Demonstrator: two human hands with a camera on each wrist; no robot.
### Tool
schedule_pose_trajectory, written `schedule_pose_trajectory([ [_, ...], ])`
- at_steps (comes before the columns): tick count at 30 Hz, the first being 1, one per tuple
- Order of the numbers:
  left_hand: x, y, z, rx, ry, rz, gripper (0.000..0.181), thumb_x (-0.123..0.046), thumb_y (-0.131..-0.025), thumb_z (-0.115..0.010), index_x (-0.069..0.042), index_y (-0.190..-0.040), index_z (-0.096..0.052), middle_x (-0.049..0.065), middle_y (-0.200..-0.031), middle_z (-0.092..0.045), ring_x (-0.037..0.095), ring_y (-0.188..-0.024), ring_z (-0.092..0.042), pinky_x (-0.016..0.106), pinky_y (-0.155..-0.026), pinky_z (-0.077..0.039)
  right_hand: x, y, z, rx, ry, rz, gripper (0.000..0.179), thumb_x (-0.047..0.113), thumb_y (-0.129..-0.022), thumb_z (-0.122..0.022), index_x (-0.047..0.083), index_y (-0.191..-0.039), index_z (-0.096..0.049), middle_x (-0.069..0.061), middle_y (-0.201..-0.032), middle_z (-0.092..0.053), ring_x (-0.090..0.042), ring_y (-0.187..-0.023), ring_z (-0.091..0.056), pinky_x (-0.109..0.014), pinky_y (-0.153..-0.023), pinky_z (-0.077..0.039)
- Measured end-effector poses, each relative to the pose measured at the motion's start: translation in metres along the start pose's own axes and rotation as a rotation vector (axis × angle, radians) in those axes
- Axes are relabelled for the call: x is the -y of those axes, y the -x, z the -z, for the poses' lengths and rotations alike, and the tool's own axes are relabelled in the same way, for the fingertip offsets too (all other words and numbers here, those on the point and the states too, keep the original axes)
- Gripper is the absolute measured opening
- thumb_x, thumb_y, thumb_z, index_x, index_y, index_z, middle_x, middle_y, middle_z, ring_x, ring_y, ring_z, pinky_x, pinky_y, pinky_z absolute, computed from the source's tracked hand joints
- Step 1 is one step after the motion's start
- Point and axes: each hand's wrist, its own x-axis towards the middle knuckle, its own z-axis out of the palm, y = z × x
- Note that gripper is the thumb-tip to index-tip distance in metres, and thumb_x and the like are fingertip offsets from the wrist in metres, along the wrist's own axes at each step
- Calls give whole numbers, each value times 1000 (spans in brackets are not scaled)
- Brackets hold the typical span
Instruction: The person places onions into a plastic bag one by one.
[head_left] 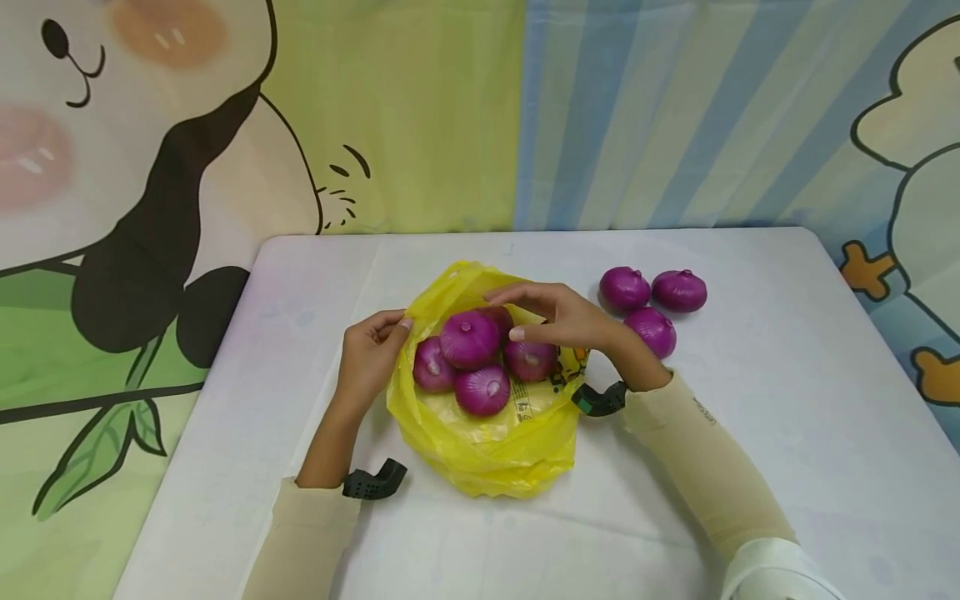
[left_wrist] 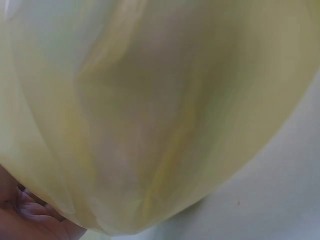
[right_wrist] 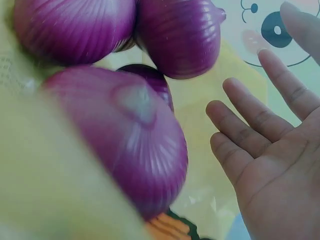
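Observation:
A yellow plastic bag (head_left: 480,467) lies wide-mouthed on the table with several purple onions (head_left: 469,340) heaped inside. At its left rim my left hand (head_left: 369,354) pinches the bag's edge between thumb and fingers. My right hand (head_left: 562,317) hovers over the bag's right side, fingers spread and holding nothing. In the right wrist view an onion (right_wrist: 135,135) sits close in front of the palm (right_wrist: 285,170), apart from the fingers. The bag's yellow film (left_wrist: 150,125) fills most of the left wrist view, with part of the left hand (left_wrist: 30,215) low in the corner.
Three more purple onions (head_left: 649,333) rest together on the white table (head_left: 750,433), to the right behind the right forearm. A cartoon-printed cloth (head_left: 420,117) hangs behind the table. Each wrist wears a black camera band (head_left: 375,481).

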Motion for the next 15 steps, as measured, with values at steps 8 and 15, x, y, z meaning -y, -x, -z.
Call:
schedule_pose_trajectory([
  [8,-3,1,1,-10,14,4,33,-29,-98,-61,0,-112,-70,15,-96,-70,24,-78,-68,29,-65,-58,3,17,9,-19,35,-12,39,1,-93,-63,-3,-131,-54,-29,-136,-48,-28,-134,-41,-60,-108,-27],
  [15,-5,2,1,-9,18,4,31,-27,-98,-61,0,-112,-70,17,-97,-70,23,-79,-68,27,-65,-58,10,33,14,-83,57,-92,39,2,-93,-64,-1,-131,-56,-22,-136,-52,-27,-133,-43,-52,-110,-29],
])
